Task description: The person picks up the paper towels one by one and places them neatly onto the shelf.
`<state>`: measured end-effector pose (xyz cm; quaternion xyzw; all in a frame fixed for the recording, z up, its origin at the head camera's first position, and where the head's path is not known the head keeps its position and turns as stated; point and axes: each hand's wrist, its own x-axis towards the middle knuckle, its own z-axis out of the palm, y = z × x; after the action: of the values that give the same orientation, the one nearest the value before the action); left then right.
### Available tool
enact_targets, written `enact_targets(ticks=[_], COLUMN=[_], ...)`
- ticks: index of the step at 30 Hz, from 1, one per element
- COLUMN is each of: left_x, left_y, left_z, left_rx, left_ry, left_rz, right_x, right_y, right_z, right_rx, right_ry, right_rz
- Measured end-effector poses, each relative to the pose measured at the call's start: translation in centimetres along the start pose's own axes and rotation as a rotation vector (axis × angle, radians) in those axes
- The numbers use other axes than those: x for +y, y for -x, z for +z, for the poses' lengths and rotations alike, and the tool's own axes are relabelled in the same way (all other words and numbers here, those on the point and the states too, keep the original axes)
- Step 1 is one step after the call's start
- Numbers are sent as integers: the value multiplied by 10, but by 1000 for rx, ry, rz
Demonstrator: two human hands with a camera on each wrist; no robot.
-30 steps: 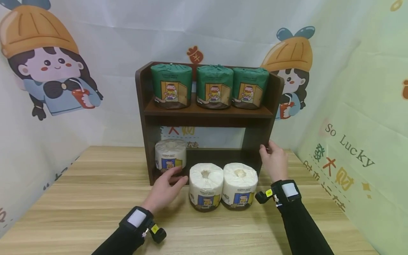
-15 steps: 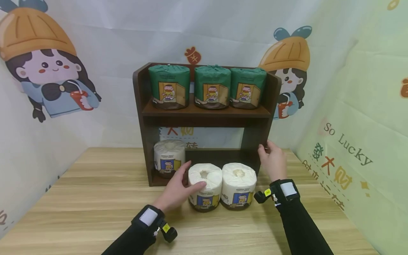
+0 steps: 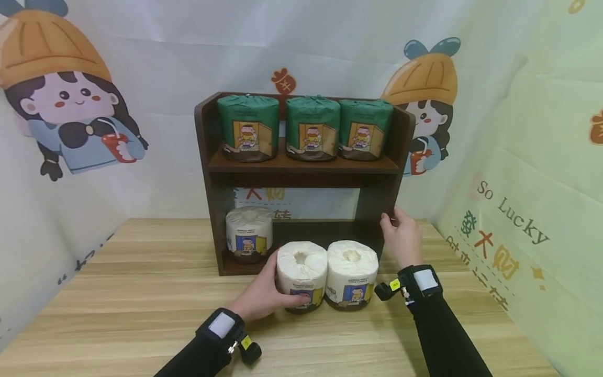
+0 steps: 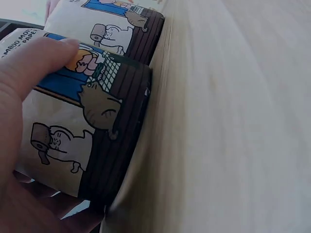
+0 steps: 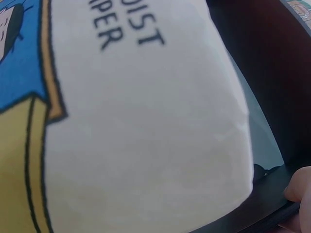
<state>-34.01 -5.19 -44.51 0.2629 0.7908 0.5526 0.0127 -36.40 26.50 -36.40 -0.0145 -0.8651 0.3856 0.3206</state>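
Observation:
My left hand (image 3: 264,293) grips a white-wrapped toilet roll (image 3: 301,264) standing on the table before the dark brown shelf (image 3: 301,166). In the left wrist view, the thumb (image 4: 43,60) lies across the front of the roll, and the other fingers reach around its side. A second white toilet roll (image 3: 352,272) stands right beside it. My right hand (image 3: 405,235) pinches the front edge of the shelf's right side panel; in the right wrist view only its fingertips (image 5: 299,187) show at the edge, most of the frame being filled by a white roll.
A white toilet roll (image 3: 248,234) stands at the left of the lower shelf. On the upper shelf are three green-wrapped rolls, at left (image 3: 247,128), middle (image 3: 313,128) and right (image 3: 365,130). The wooden table (image 3: 118,303) meets a printed cloth backdrop (image 3: 174,131).
My left hand has moved right from near the roll on the lower shelf and taken hold of the left front roll. My right hand stays on the shelf panel.

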Motion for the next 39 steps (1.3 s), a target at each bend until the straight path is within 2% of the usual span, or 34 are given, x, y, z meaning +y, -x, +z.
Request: enact_targets(ticks=[13, 24, 39], left_x=[-1, 0, -3], left_y=[2, 3, 3], left_z=[1, 0, 0], left_rx=[14, 52, 73], left_ry=[-22, -77, -97], left_rz=[-39, -18, -40], right_x=[-1, -1, 1], right_y=[0, 1, 1], right_z=[0, 0, 1], right_rx=[-2, -5, -13], right_ry=[2, 9, 10], right_rz=[1, -2, 5])
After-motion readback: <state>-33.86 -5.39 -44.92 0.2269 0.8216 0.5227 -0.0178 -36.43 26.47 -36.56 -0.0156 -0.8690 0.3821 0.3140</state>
